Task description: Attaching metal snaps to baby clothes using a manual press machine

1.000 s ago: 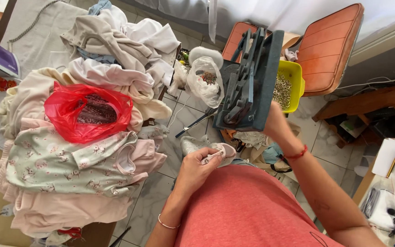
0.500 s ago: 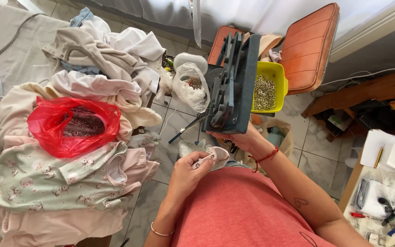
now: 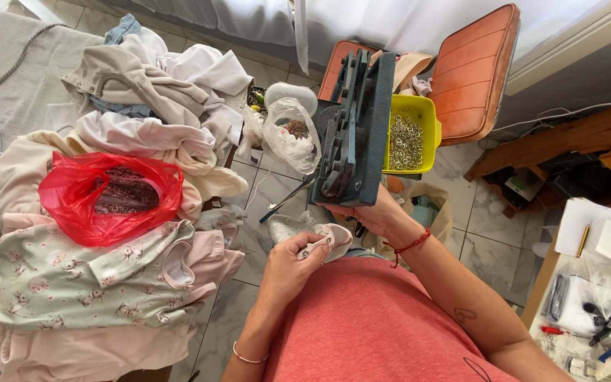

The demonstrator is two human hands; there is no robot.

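A: What do the fingers hold?

B: The left hand [image 3: 286, 263] pinches a small pale-pink cloth garment piece with metal snap studs [image 3: 328, 241]; its fingers [image 3: 304, 247] curl closed around the near fold, thumb on top. The piece lies just above the lap, between both hands, directly below the press.

A: And the other hand?

B: The right hand [image 3: 377, 214], with a red string bracelet [image 3: 408, 245] at the wrist, rests against the base of the dark blue-grey cast-metal snap press [image 3: 353, 131]. Its fingers wrap under the base; whether they clench it or merely steady it cannot be told. The pink piece touches this hand's fingertips from the left.

A: What surrounds the press?

B: Just beyond the right fingers, beside the press, sits a yellow rectangular plastic tub of silver metal rings [image 3: 409, 136]. Behind it stands an orange padded chair [image 3: 472, 71]. Left of the press, a clear plastic bag of small fasteners [image 3: 293, 134] hangs near the left fingers' far side.

A: Further out?

B: Well left of the left hand, a heap of pale folded baby clothes [image 3: 100, 283] carries a red plastic bag of dark snap parts [image 3: 107, 197]. Far right, a cluttered white table of tools and paper [image 3: 595, 283] lies apart from both hands.
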